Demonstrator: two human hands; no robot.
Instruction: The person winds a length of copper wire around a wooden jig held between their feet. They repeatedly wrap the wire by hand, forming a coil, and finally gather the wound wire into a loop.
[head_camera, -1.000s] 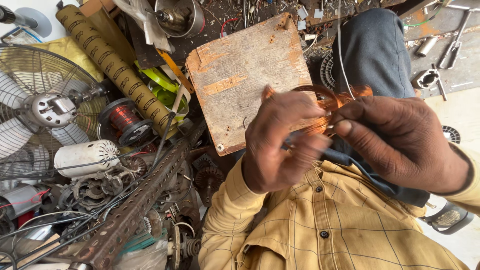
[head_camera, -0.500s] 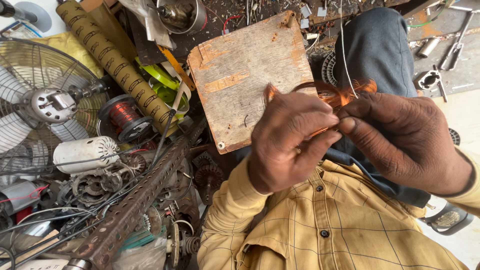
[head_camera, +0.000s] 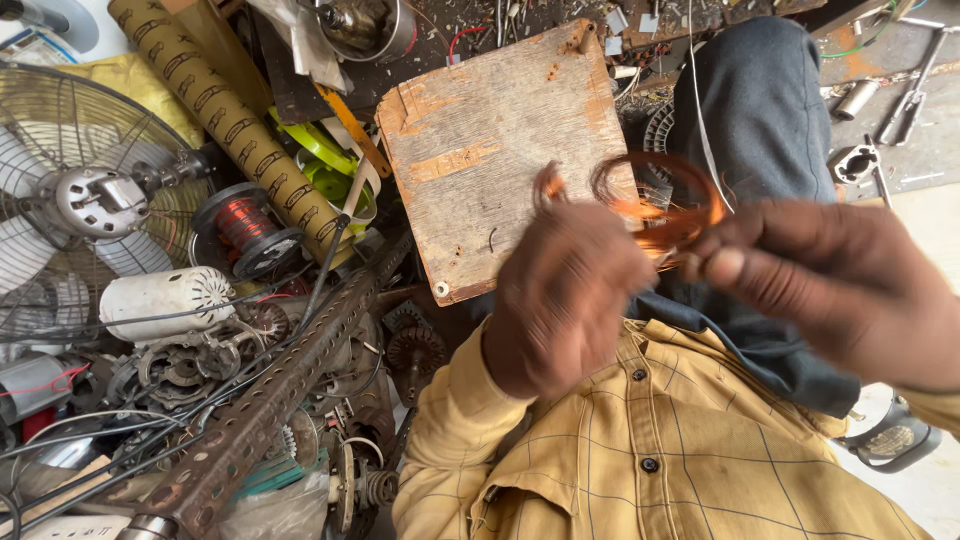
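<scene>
My left hand (head_camera: 565, 300) and my right hand (head_camera: 835, 285) are raised close to the camera over my lap, both pinching a coil of thin copper wire (head_camera: 665, 205). The coil is blurred and loops between the two hands, partly hidden behind the fingers. Beyond it a worn square wooden board (head_camera: 480, 150) lies on the floor beside my dark-trousered knee (head_camera: 765, 110). My yellow checked shirt (head_camera: 640, 450) fills the lower frame.
Left of the board lie a spool of red copper wire (head_camera: 245, 225), a long patterned cardboard tube (head_camera: 225, 110), a fan with wire guard (head_camera: 85, 200), a white motor housing (head_camera: 160, 300), a perforated metal angle bar (head_camera: 270, 410) and scattered motor parts. Metal tools (head_camera: 900, 90) lie at top right.
Both hands have lifted the copper wire coil up and nearer the camera, with the right hand shifted to the right. The clutter on the floor is unchanged.
</scene>
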